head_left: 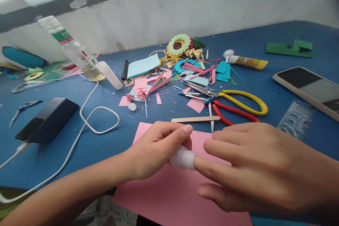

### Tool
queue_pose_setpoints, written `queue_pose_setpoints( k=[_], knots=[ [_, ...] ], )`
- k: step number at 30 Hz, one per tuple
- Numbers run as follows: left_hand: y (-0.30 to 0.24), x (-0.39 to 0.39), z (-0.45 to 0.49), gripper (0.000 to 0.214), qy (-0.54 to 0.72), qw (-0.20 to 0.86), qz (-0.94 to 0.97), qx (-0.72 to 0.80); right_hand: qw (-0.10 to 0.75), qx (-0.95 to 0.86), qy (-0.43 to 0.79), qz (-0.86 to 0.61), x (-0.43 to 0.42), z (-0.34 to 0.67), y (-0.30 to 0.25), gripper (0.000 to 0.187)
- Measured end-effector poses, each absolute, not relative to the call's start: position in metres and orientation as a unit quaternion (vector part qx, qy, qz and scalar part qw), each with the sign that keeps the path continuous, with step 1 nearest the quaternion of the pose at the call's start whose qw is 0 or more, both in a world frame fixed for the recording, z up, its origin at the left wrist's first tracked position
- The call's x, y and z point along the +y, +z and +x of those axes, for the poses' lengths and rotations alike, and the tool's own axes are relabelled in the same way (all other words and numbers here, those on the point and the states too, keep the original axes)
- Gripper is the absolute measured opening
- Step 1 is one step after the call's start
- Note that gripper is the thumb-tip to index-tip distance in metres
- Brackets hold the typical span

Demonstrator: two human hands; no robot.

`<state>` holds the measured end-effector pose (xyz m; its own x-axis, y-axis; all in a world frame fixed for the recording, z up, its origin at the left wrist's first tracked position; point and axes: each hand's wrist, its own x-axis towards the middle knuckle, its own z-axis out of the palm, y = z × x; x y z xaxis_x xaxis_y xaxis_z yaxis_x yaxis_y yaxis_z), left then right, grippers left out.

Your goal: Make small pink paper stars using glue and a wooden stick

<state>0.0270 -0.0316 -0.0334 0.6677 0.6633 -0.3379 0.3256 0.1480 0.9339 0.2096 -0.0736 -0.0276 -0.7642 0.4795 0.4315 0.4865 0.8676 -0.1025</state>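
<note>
My left hand [156,150] is closed round a small glue tube [182,158] with a white cap, held just above a pink paper sheet [174,194] at the table's near edge. My right hand [254,167] meets it from the right, fingers bent, with the thumb and forefinger touching the white cap end. The tube's body is mostly hidden inside my left fist.
On the blue table [53,162]: yellow and red scissors [235,106], a wooden stick [195,119], paper scraps [169,77], a second glue tube [246,61], a clear bottle [79,54], a black power bank [47,120] with white cable, a phone [309,88], a clear ruler [295,118].
</note>
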Motion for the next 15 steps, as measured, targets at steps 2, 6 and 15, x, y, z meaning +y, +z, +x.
queue_pose_setpoints(
  k=[2,6,15],
  knots=[
    [-0.034,-0.031,0.027,0.040,0.127,0.638,0.652,0.390,0.223,-0.941,-0.015,-0.255,-0.074,0.209,-0.028,0.022],
    [-0.037,-0.030,0.028,0.040,0.112,0.623,0.666,0.395,0.213,-0.943,-0.007,-0.256,-0.075,0.207,-0.026,0.021],
    [-0.033,-0.030,0.027,0.041,0.137,0.660,0.622,0.398,0.384,-0.882,0.030,-0.273,-0.078,0.218,-0.024,0.031]
  ],
)
